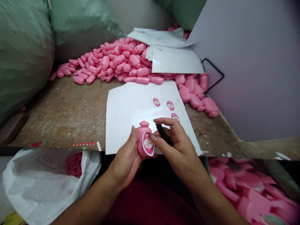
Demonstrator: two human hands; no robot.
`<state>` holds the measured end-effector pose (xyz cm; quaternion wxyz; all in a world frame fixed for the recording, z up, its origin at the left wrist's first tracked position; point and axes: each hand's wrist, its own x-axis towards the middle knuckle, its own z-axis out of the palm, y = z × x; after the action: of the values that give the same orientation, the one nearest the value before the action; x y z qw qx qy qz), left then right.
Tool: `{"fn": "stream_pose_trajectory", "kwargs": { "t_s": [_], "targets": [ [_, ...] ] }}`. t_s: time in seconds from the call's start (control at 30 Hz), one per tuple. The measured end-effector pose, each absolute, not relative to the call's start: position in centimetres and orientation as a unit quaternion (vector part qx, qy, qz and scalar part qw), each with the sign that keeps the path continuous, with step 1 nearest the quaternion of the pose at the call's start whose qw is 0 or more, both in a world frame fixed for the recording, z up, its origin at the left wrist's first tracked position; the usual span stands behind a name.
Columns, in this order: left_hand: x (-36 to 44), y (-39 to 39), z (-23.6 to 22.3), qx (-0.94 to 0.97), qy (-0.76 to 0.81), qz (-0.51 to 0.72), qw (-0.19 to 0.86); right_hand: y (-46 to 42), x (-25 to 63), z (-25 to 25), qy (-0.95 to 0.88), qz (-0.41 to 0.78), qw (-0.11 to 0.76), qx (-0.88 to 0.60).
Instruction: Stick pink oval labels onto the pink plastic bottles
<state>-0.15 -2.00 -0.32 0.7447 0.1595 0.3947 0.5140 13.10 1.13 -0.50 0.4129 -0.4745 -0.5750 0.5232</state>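
Note:
My left hand point(126, 156) is closed round a small pink plastic bottle point(141, 137), held upright above the front edge of a white sticker sheet point(126, 115). An oval pink-and-white sticker point(148, 144) lies on the bottle's front, its lower right edge reaching the bottle's side. My right hand point(178, 143) grips a short black tool point(164, 134), possibly a cutter; its exact kind is not clear. The right thumb touches the sticker on the bottle. Several oval stickers point(170, 105) remain on the right part of the sheet.
Behind the sheet rises a heap of pink bottles point(117, 59), with more sheets point(175, 59) on top. Large green sacks point(82, 28) stand at the back left. A pale panel point(257, 68) borders the right. Below the worn table point(58, 115) are a white bag point(42, 187) and pink pieces point(255, 187).

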Motion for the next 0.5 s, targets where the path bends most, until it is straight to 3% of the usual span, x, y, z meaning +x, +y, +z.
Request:
{"fn": "stream_pose_trajectory", "kwargs": {
  "t_s": [0.5],
  "targets": [
    [0.08, -1.99, -0.42, 0.194, 0.402, 0.524, 0.725, 1.17, 13.05, -0.63, -0.6, 0.491, 0.4, -0.489]
  ]
}}
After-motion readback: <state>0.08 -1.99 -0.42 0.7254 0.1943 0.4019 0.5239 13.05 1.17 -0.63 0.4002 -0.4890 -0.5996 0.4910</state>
